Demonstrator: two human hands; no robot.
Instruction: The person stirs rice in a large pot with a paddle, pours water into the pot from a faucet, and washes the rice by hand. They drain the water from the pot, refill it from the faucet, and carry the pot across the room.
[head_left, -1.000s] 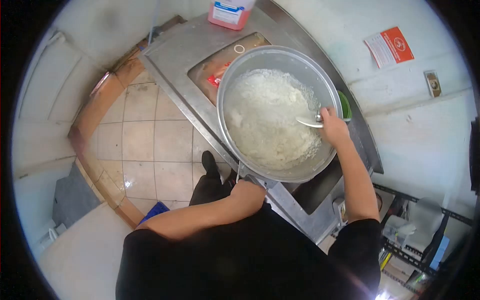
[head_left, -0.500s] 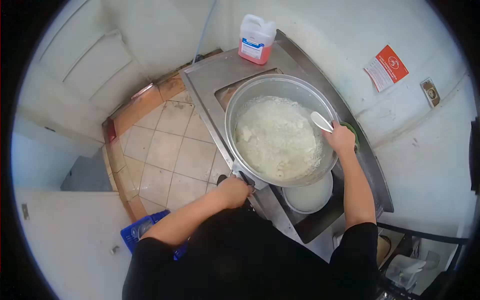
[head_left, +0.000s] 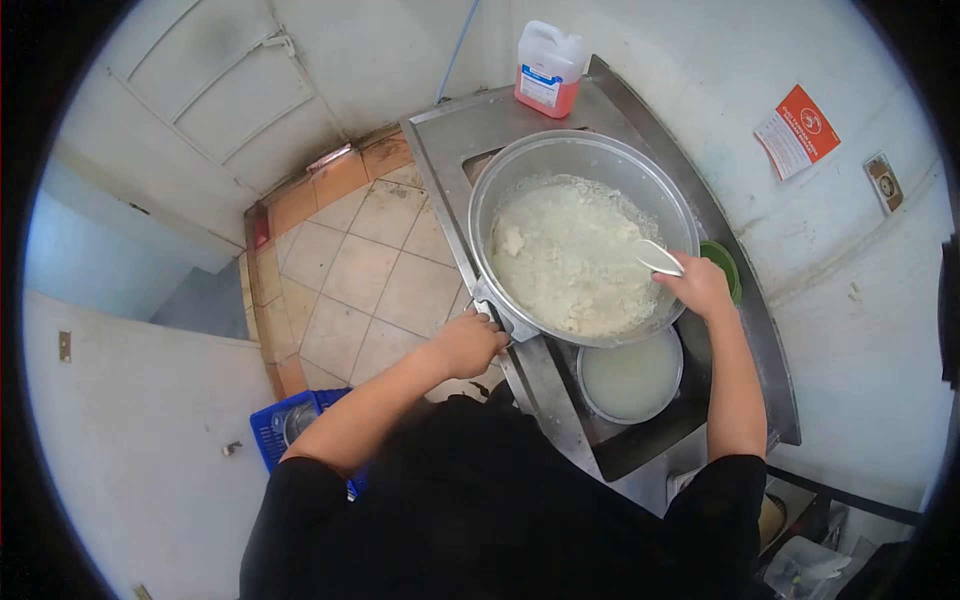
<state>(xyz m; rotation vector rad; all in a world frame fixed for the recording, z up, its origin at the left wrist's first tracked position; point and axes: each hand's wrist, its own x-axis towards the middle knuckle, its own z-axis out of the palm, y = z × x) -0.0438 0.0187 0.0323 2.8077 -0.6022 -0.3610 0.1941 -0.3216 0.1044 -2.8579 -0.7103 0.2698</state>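
A large metal pot stands over the sink, tilted slightly toward me. In it lies a white, lumpy, grainy mass that looks like rice. My right hand is closed round the handle of a white spoon, whose bowl is over the right side of the rice. At the near left rim, my left hand is closed on the pot's side handle. Below the pot's near edge, a round bowl of cloudy whitish liquid sits in the sink basin.
A jug of pink liquid stands on the steel counter at the back. Part of a green bowl shows right of the pot. On the tiled floor at left is a blue plastic basket. A wall bounds the right side.
The view has shifted, so the scene sits slightly right and the sink bowl shows more. The spoon has turned and dipped lower over the rice. My left hand stays at the pot handle.
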